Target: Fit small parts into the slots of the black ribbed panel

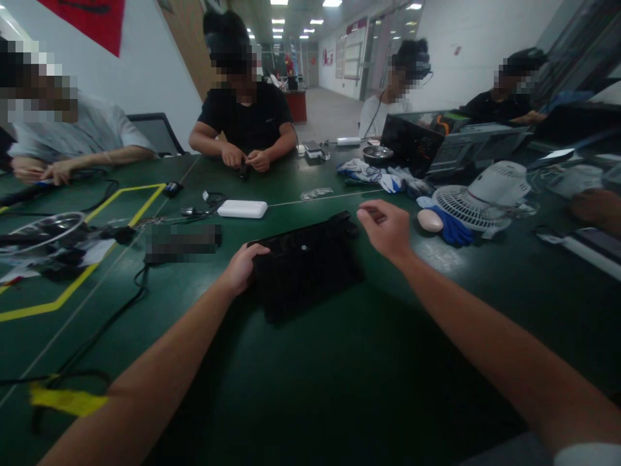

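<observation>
A flat black rectangular thing (pixel 310 278), perhaps a pouch, is tilted in front of me over the green table. One small pale round spot shows near its upper middle, and its dark surface hides further detail. My left hand (pixel 244 266) grips its upper left edge, thumb on the near face and fingers behind. Just off its upper right corner is my right hand (pixel 387 228), apart from it, with the fingers curled in toward the thumb. Whether anything small sits in those fingers is hidden.
Beyond the black thing lies a white power bank (pixel 242 208). A blurred dark block with a cable (pixel 140 285) is at left, near a metal bowl (pixel 46 228). At right are a white fan (pixel 485 194), blue gloves (pixel 456 226) and an opened computer case (pixel 412 144). Several people sit around the table (pixel 160 336).
</observation>
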Action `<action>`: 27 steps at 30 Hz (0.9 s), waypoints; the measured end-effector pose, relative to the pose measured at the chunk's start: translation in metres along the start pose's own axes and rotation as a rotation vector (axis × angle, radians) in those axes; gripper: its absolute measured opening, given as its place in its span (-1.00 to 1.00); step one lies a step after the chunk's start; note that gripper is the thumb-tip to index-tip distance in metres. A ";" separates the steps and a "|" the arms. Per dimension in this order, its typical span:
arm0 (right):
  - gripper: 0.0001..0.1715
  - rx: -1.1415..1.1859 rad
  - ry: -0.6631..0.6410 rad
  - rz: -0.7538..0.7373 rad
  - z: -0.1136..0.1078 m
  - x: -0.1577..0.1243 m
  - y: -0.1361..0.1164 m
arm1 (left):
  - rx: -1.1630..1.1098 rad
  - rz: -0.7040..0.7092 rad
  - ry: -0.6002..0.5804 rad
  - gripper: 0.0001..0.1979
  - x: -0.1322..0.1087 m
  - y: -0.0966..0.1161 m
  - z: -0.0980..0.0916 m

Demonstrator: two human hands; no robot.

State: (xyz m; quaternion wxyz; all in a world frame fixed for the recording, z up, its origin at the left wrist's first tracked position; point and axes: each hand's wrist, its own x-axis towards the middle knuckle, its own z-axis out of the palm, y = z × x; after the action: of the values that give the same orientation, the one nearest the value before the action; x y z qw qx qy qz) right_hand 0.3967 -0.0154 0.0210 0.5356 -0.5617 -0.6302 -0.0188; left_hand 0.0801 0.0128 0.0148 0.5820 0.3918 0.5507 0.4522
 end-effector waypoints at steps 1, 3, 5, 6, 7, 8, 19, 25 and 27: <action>-0.73 -0.025 0.003 0.030 -0.002 0.008 0.006 | -0.001 -0.005 0.004 -0.70 -0.001 0.000 -0.002; -0.72 -0.078 -0.012 0.072 -0.003 0.021 0.019 | -0.003 0.003 0.006 -0.72 -0.003 -0.002 -0.004; -0.69 -0.123 -0.067 0.102 0.001 0.027 0.035 | 0.008 0.003 -0.011 -0.72 -0.004 -0.004 -0.004; -0.68 -0.134 -0.080 0.112 0.005 0.026 0.042 | 0.018 0.000 -0.022 -0.71 -0.005 -0.004 -0.003; -0.65 -0.141 -0.092 0.116 0.009 0.024 0.049 | 0.027 -0.002 -0.030 -0.68 -0.005 -0.005 -0.002; -0.62 -0.153 -0.114 0.113 0.013 0.020 0.055 | 0.036 -0.001 -0.032 -0.65 -0.005 -0.006 -0.001; -0.41 -0.224 -0.415 -0.161 0.024 -0.008 0.062 | 0.083 -0.016 0.004 -0.57 -0.007 -0.004 0.001; -0.66 -0.125 -0.169 -0.297 0.018 -0.015 0.016 | 0.083 0.022 0.019 -0.59 -0.008 -0.006 0.002; -0.66 -0.100 -0.295 -0.387 0.021 -0.023 -0.006 | 0.097 0.029 0.017 -0.60 -0.008 -0.006 0.002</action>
State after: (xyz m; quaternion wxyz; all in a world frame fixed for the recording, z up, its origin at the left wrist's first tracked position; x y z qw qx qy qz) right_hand 0.3743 -0.0205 -0.0006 0.3956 -0.4532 -0.7957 -0.0700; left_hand 0.0826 0.0034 0.0114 0.5511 0.4236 0.5712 0.4367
